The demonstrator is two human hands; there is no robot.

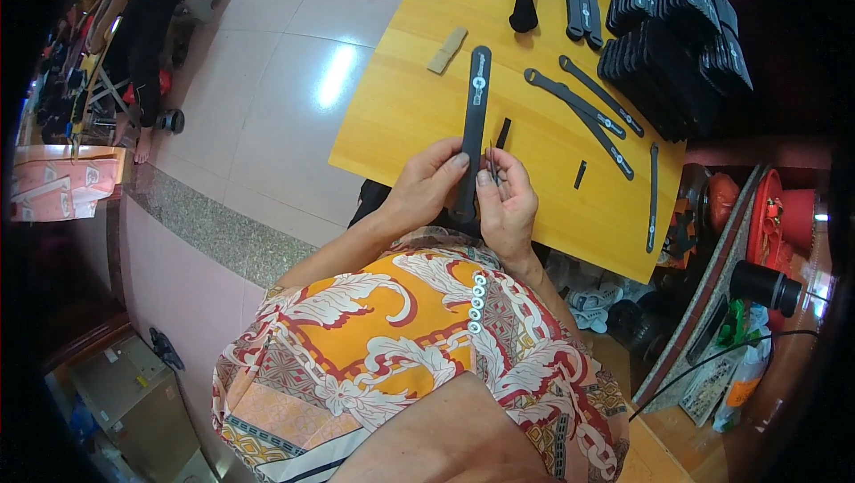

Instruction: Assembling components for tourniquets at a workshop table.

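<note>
My left hand [429, 182] is closed round a long black strap [478, 104] with rounded ends and a white printed mark, held upright over the table's near edge. Close beside it, my right hand [508, 205] pinches a thin, dark, pointed tool [492, 162]; its exact kind is too small to make out. The tool's tip is near the strap's right edge. Just beyond the right fingers, a short black strip [504, 133] lies on the yellow table [401, 109].
Several loose black straps [598, 109] lie to the right, with a small black piece [580, 175]. Bundled black straps [659, 73] are stacked at the far right. A tan folded piece [447, 51] lies at the left. Red items [775, 216] crowd a shelf; another person [142, 46] stands far left.
</note>
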